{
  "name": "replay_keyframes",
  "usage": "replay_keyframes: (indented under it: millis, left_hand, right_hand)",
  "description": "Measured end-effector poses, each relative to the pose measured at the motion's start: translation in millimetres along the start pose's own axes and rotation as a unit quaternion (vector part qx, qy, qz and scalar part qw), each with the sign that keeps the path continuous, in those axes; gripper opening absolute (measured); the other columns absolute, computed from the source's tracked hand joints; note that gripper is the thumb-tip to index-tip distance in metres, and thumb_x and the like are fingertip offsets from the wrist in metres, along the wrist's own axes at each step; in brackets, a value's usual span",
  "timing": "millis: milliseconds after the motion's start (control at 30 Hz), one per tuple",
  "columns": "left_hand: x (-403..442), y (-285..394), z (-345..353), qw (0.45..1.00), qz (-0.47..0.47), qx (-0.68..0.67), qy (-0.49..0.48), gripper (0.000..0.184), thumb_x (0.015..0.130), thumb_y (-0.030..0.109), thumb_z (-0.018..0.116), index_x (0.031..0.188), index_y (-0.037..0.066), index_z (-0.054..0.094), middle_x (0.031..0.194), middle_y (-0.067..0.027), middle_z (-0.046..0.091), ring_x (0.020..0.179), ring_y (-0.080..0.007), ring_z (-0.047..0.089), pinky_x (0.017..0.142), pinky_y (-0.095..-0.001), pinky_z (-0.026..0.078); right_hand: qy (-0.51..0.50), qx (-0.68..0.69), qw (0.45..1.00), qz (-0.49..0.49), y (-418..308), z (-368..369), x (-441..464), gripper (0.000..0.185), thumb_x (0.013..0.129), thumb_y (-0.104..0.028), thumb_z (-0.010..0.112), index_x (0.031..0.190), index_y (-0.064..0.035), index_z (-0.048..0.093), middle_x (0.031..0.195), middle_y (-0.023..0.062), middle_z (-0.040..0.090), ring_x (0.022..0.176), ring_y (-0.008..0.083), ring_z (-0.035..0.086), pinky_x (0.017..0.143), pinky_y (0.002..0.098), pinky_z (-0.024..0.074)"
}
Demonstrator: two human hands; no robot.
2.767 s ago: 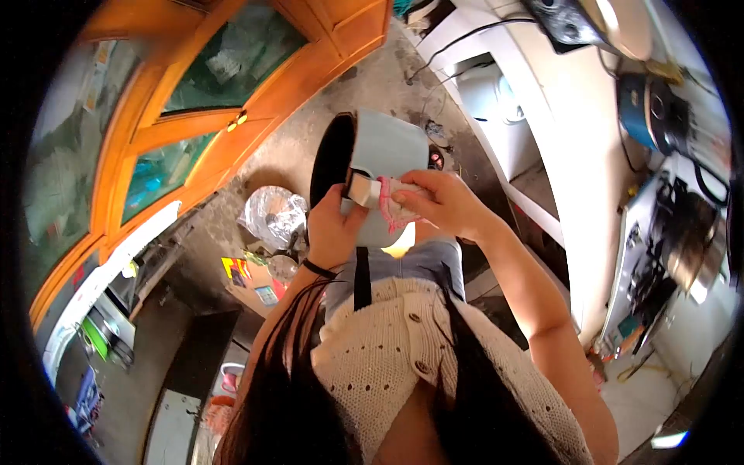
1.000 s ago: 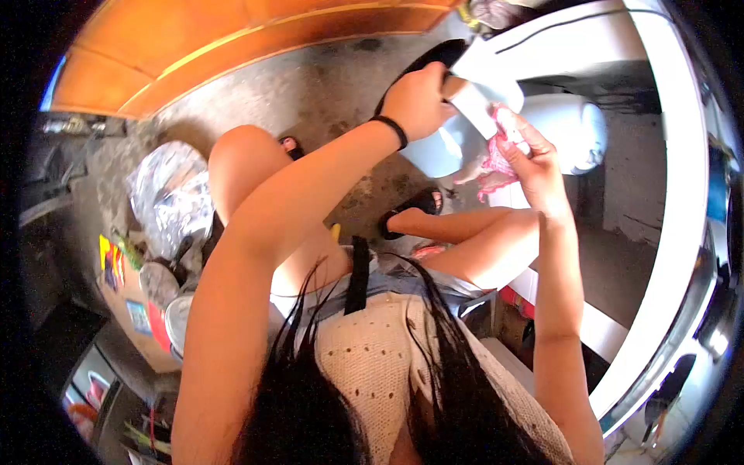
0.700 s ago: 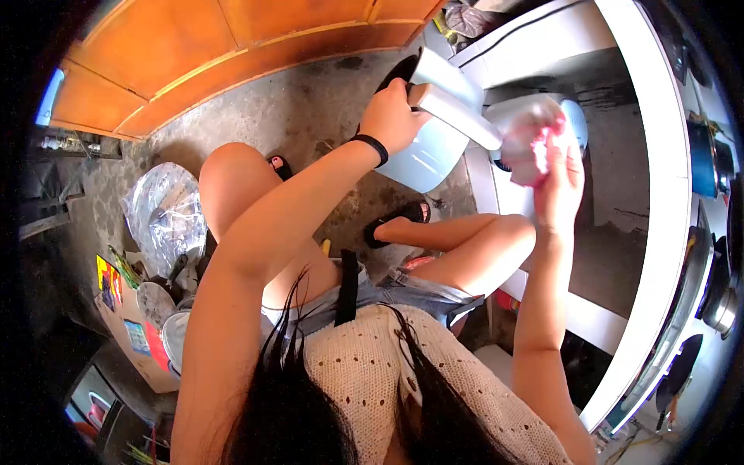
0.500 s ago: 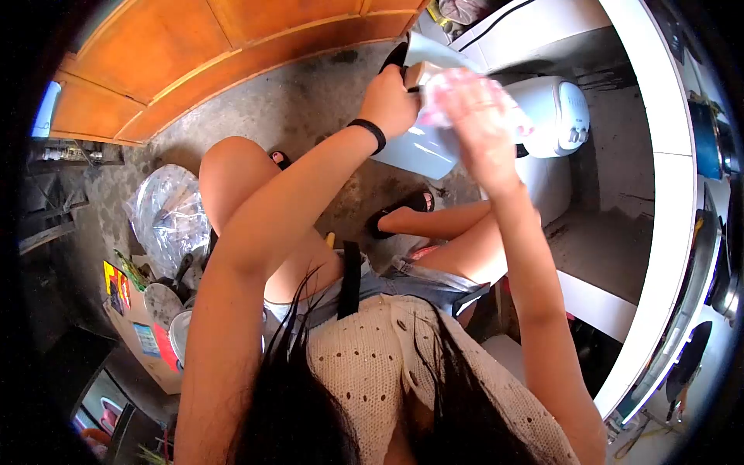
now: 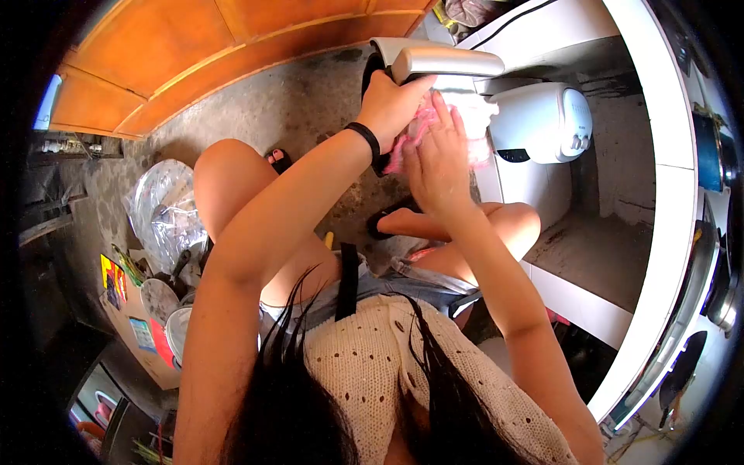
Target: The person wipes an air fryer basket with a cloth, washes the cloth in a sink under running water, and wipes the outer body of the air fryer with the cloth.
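Observation:
My left hand is wrapped round the dark edge of a pale, glossy appliance part with a silver bar-shaped piece along its top. The part is held up off the floor, tilted, and I cannot make out exactly what it is. My right hand lies with its fingers stretched over a pink-and-white cloth, pressing it against the part just below the silver piece. Some of the cloth is bunched near my left hand. Beside the part, to the right, sits a white appliance with knobs on its front.
White-tiled shelving runs along the right. Orange wooden panels stand at the far left. On the floor to the left are a clear plastic bag, a cardboard piece and round lids or pans.
The held part has turned, so its silver piece now faces up. My right hand and the cloth have moved down and left across it. My left hand keeps its hold.

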State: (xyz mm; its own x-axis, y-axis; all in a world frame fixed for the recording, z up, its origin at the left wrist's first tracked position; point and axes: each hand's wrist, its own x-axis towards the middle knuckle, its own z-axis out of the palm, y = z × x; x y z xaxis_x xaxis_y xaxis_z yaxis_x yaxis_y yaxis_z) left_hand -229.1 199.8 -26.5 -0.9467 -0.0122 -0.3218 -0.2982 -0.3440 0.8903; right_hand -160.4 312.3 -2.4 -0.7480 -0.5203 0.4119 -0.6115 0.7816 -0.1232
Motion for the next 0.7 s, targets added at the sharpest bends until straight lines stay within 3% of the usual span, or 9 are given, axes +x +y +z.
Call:
replay_keyframes:
  millis: [133, 233, 333, 367, 433, 467, 567, 633, 700]
  left_hand:
    - [-2, -9, 2, 0.986, 0.113, 0.122, 0.023, 0.047, 0.077, 0.031, 0.069, 0.102, -0.006, 0.054, 0.095, -0.0144, 0.062, 0.084, -0.0185, 0.06, 0.072, -0.0311, 0.048]
    - [-19, 0, 1, 0.982, 0.111, 0.154, -0.009, 0.055, 0.074, 0.036, 0.071, 0.1, -0.007, 0.05, 0.095, -0.0179, 0.061, 0.087, -0.0222, 0.061, 0.076, -0.033, 0.047]
    - [-25, -1, -1, 0.986, 0.079, 0.143, -0.039, 0.054, 0.074, 0.035, 0.072, 0.1, -0.007, 0.051, 0.093, -0.0165, 0.062, 0.084, -0.0208, 0.061, 0.073, -0.0325, 0.047]
    - [-26, -2, -2, 0.989, 0.067, 0.123, -0.043, 0.053, 0.074, 0.035, 0.072, 0.1, -0.007, 0.051, 0.092, -0.0159, 0.062, 0.083, -0.0202, 0.061, 0.071, -0.0322, 0.048]
    - [-21, 1, -4, 0.994, 0.046, 0.082, -0.051, 0.053, 0.074, 0.033, 0.072, 0.101, -0.007, 0.051, 0.091, -0.0149, 0.062, 0.08, -0.0191, 0.06, 0.069, -0.0317, 0.048]
    - [-32, 18, -5, 0.99, 0.041, 0.129, -0.024, 0.053, 0.073, 0.032, 0.072, 0.103, -0.007, 0.051, 0.094, -0.0163, 0.063, 0.083, -0.0219, 0.061, 0.072, -0.0331, 0.048]
    - [-6, -5, -16, 0.987, 0.124, 0.102, 0.032, 0.054, 0.072, 0.03, 0.073, 0.104, -0.007, 0.051, 0.097, -0.0175, 0.063, 0.089, -0.0261, 0.062, 0.076, -0.0347, 0.048]
    - [-9, 0, -20, 0.966, 0.193, 0.173, 0.014, 0.056, 0.069, 0.028, 0.075, 0.106, -0.004, 0.05, 0.098, -0.0208, 0.062, 0.094, -0.032, 0.061, 0.079, -0.0365, 0.047]
    - [-28, 20, -14, 0.94, 0.26, 0.222, -0.017, 0.053, 0.068, 0.026, 0.074, 0.105, -0.003, 0.049, 0.095, -0.0226, 0.061, 0.092, -0.0353, 0.061, 0.077, -0.0376, 0.048]
  right_hand:
    - [-0.014, -0.018, 0.999, 0.028, 41, -7, 18, 0.035, 0.083, -0.015, 0.05, 0.11, 0.0068, 0.053, 0.12, 0.0238, 0.051, 0.117, 0.0385, 0.044, 0.105, 0.048, 0.0254]
    - [0.035, 0.132, 0.991, 0.006, 93, 5, 36, 0.032, 0.084, -0.016, 0.048, 0.111, 0.0006, 0.056, 0.118, 0.02, 0.053, 0.115, 0.0356, 0.046, 0.106, 0.0458, 0.026]
    - [-0.085, 0.0, 0.995, -0.049, 130, 8, 55, 0.03, 0.086, -0.018, 0.045, 0.111, -0.0063, 0.058, 0.115, 0.0169, 0.056, 0.112, 0.0344, 0.048, 0.106, 0.0441, 0.0267]
    - [-0.142, 0.146, 0.979, 0.013, 137, 13, 62, 0.028, 0.087, -0.019, 0.044, 0.108, -0.0085, 0.059, 0.111, 0.0158, 0.057, 0.111, 0.0343, 0.048, 0.106, 0.0434, 0.0269]
    - [-0.083, 0.136, 0.987, 0.012, 102, -2, 55, 0.027, 0.087, -0.019, 0.044, 0.106, -0.008, 0.06, 0.108, 0.0166, 0.058, 0.111, 0.0332, 0.049, 0.106, 0.0422, 0.027]
    - [-0.102, 0.087, 0.991, 0.02, 87, -7, 40, 0.029, 0.086, -0.018, 0.046, 0.111, -0.007, 0.058, 0.115, 0.0174, 0.055, 0.115, 0.0339, 0.045, 0.107, 0.0436, 0.0259]
    - [-0.098, -0.01, 0.995, 0.03, 19, -27, -3, 0.042, 0.084, -0.016, 0.051, 0.123, -0.0022, 0.048, 0.134, 0.0192, 0.038, 0.127, 0.0377, 0.033, 0.106, 0.0496, 0.0231]
    - [-0.067, 0.002, 0.998, 0.016, 10, -17, -31, 0.05, 0.083, -0.016, 0.053, 0.128, 0.0001, 0.042, 0.142, 0.0178, 0.026, 0.13, 0.041, 0.025, 0.106, 0.053, 0.0218]
    - [-0.088, 0.03, 0.995, 0.039, 18, -20, -31, 0.051, 0.081, -0.015, 0.053, 0.129, -0.0009, 0.042, 0.14, 0.0218, 0.029, 0.131, 0.042, 0.023, 0.106, 0.0534, 0.0198]
